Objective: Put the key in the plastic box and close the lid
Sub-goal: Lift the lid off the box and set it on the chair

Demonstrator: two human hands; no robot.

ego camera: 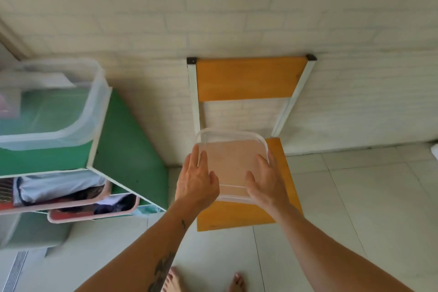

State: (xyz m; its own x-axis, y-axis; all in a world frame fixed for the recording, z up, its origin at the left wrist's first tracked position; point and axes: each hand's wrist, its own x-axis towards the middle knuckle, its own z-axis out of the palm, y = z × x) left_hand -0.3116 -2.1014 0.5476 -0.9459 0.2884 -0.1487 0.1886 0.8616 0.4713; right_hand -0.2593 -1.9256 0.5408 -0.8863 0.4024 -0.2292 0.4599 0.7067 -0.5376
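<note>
I've got both hands flat on the lid: left hand and right hand, fingers spread, gripping nothing. Plastic box sits mid chair seat. Key unseen; uneven pressing might skid it toward the seat's front edge.

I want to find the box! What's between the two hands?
In the head view, the clear plastic box sits between the left hand and the right hand, resting on the orange chair seat.
</note>
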